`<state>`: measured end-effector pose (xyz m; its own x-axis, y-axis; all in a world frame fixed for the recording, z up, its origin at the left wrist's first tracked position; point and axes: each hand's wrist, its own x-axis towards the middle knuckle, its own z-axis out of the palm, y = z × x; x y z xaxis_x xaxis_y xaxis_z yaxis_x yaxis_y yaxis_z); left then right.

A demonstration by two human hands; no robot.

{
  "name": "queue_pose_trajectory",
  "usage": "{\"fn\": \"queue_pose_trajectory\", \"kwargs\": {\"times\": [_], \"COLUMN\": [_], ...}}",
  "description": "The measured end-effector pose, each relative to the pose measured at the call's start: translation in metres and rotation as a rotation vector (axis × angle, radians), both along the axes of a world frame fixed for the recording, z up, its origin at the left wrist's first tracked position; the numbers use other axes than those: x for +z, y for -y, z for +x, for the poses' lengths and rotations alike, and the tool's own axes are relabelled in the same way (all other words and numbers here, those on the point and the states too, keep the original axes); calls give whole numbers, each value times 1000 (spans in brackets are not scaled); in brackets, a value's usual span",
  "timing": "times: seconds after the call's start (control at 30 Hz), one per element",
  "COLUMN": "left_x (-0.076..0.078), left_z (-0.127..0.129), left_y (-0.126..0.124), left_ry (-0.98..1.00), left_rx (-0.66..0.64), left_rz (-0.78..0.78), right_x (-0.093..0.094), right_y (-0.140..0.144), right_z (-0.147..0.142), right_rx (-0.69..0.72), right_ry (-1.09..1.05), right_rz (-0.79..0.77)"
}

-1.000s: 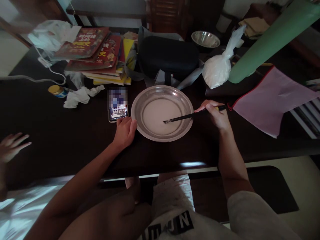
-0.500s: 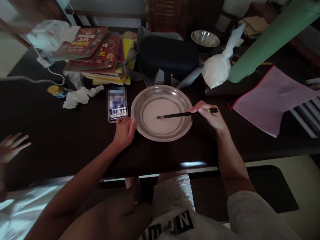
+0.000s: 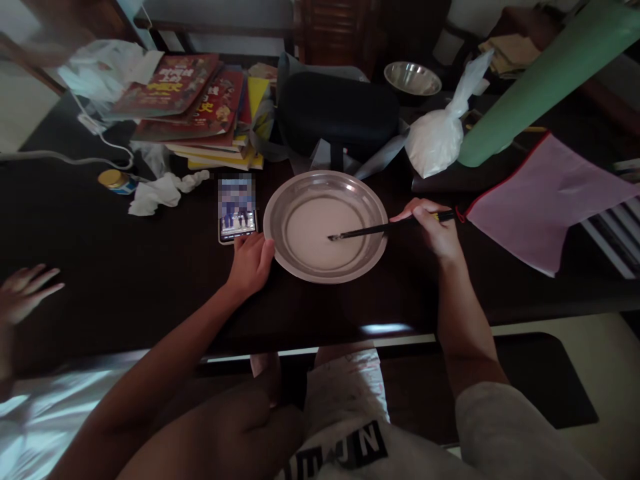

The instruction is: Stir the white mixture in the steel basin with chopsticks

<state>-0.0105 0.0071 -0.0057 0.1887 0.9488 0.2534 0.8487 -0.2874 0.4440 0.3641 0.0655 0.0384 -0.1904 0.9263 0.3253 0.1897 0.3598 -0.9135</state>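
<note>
My right hand point(image 3: 435, 230) pinches the black handle of a slim brush point(image 3: 370, 231) to the right of a round metal basin point(image 3: 274, 235). The brush slants left over the rim, its small dark tip at the surface of the whitish, cloudy contents point(image 3: 320, 220). Whether the tip dips below that surface, I cannot tell. At the basin's left side lies my left hand point(image 3: 253, 263), its thumb against the rim. The fingers of that hand are stretched forward to the lower edge of a phone point(image 3: 239, 230) with a lit screen.
Books point(image 3: 173, 87), a yellow-lidded jar point(image 3: 116, 180) and crumpled tissue point(image 3: 157, 193) occupy the left. Behind the basin is a black case point(image 3: 337, 107). A tied bag of white powder point(image 3: 435, 143), a green tube point(image 3: 540, 87) and a pink pouch point(image 3: 540, 200) are right. Another person's hand point(image 3: 27, 293) is far left.
My right hand has shifted to the right, drawing the brush with it; the tip has moved right and slightly down across the basin. My left hand stays by the rim.
</note>
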Motion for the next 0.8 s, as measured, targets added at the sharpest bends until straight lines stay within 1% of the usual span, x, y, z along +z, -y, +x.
{"fn": "queue_pose_trajectory", "kwargs": {"times": [0.1, 0.17, 0.33, 0.5, 0.63, 0.67, 0.8], "left_x": [0, 0, 1, 3, 3, 2, 2], "left_z": [0, 0, 1, 2, 1, 1, 2], "left_y": [0, 0, 0, 0, 0, 0, 0], "left_ry": [0, 6, 21, 29, 27, 28, 15], "left_rx": [1, 3, -6, -14, -25, -26, -13], "left_rz": [-10, -7, -1, 14, 22, 23, 28], "right_x": [0, 1, -1, 0, 0, 0, 1], "right_y": [0, 1, -1, 0, 0, 0, 0], "right_z": [-1, -1, 2, -1, 0, 0, 0], "right_rx": [88, 116, 13, 119, 23, 18, 116], "right_ry": [49, 88, 7, 80, 22, 5, 53], "right_rz": [-19, -30, -3, -29, -1, 4, -16]}}
